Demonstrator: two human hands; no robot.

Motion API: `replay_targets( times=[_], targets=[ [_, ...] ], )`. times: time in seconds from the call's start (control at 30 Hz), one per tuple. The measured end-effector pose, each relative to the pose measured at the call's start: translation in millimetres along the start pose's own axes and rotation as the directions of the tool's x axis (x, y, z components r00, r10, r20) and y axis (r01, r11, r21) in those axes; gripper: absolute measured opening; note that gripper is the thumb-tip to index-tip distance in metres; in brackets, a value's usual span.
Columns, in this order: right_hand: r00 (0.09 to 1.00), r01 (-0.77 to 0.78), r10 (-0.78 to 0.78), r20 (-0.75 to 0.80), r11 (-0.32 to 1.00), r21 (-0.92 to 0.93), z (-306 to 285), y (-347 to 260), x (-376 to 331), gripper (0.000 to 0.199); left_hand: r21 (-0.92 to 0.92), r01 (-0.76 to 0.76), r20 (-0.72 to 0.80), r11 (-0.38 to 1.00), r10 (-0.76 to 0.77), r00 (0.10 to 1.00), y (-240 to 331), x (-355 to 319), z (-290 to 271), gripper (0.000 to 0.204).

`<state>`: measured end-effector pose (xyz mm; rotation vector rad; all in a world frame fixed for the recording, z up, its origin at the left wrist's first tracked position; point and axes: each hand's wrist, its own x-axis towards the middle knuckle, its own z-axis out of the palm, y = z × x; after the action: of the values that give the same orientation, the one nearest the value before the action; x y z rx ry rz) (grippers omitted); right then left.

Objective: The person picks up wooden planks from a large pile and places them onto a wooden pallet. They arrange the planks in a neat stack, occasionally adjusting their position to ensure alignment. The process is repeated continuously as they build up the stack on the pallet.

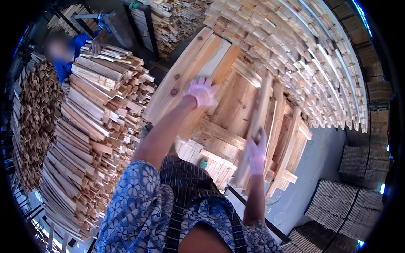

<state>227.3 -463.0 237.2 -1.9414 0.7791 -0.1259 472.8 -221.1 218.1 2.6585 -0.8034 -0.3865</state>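
Observation:
My left hand (202, 92), in a pale pink glove, lies with its fingers spread on a row of planks side by side. Among these are a wide knotted plank (175, 80), a whitish one (214, 59) and an orange-toned one (228, 63). My right hand (256, 154), gloved alike, grips a long narrow wooden board (262, 103) that stands tilted on edge and is smeared by motion. Its fingers are partly hidden. Between my hands lies more bare wood (232, 101), with loose boards (276, 122) leaning to the right of the held one.
A tall stack of cut boards (291, 55) rises at the far right. To the left stands a long pile of slats (80, 126), where a person in blue (78, 44) rests a hand. Flat bundled stacks (333, 202) sit on the grey floor (312, 160) at right.

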Motion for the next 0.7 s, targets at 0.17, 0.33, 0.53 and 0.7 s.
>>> replay_targets(
  times=[0.17,0.33,0.53,0.7],
  targets=[
    [0.979,-0.201,0.186,-0.085,0.796,-0.57,139.7,-60.1,41.3,0.079,-0.224,0.227,-0.372,0.948,-0.298,0.879,-89.9,-19.7,-28.3,0.068],
    [0.964,0.107,-0.215,-0.159,0.855,-0.508,175.0,-16.8,41.9,0.07,-0.341,0.48,-0.088,0.808,-0.536,0.84,-105.6,-26.9,7.1,0.079],
    [0.994,-0.027,0.06,0.093,0.948,-0.317,177.4,-71.7,31.5,0.06,-0.274,0.398,-0.191,0.876,-0.455,0.87,-131.7,-27.5,26.0,0.083],
    [0.982,0.15,-0.187,0.037,0.639,-0.754,53.9,-47.1,49.4,0.056,0.069,0.212,-0.557,0.975,-0.138,0.819,-56.6,-33.4,16.3,0.076]
  ],
)
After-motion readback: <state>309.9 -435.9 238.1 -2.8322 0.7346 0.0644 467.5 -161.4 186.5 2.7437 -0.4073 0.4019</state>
